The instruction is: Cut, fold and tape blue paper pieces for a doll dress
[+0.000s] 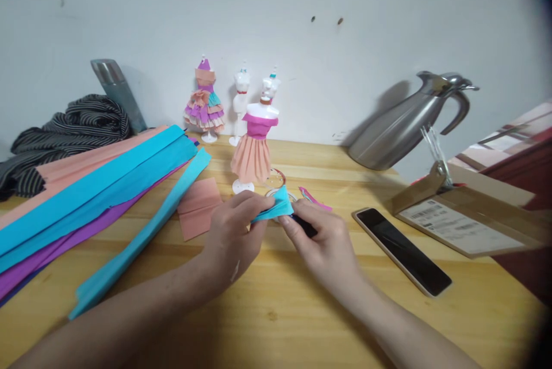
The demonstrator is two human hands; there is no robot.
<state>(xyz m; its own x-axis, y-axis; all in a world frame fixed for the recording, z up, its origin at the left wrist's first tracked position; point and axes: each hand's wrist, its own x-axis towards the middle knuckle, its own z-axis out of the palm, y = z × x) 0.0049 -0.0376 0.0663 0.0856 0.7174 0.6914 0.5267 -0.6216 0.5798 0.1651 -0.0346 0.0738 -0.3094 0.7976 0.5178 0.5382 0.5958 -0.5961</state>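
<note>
A small piece of blue crepe paper (276,207) is stretched between my two hands, gathered into pleats. My left hand (239,222) pinches its left end between thumb and fingers. At its right end, my right hand (321,237) closes thumb and forefinger on the same paper. Something black, partly hidden, lies beneath my right fingers. Just behind the hands stands a mini dress form (257,133) in a magenta top and pleated peach skirt. A peach paper piece (198,208) lies flat beside my left hand.
Long blue, purple and peach paper strips (107,193) cover the left side. Other small dress forms (204,99) stand by the wall. A phone (403,251), a cardboard box (466,214) and a steel jug (401,122) are on the right; a striped cloth (77,127) lies far left.
</note>
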